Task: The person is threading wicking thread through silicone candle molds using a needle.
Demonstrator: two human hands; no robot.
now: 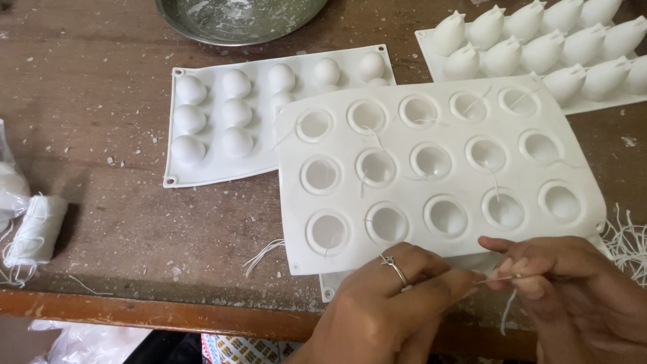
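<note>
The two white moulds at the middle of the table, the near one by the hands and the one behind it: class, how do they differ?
The near mould lies cavities up, showing round open holes; the rear mould lies flipped, showing rounded domes. Thin wicks stand in several holes of the near mould; none show on the rear mould. The near mould overlaps the rear mould's right side. Both are white, flat and many-celled.

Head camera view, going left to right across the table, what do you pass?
Spool of white thread → mould with round bumps facing up → mould with open round cups → loose cut threads at the right edge. Near the front edge, the left hand and right hand pinch a thread.
</note>
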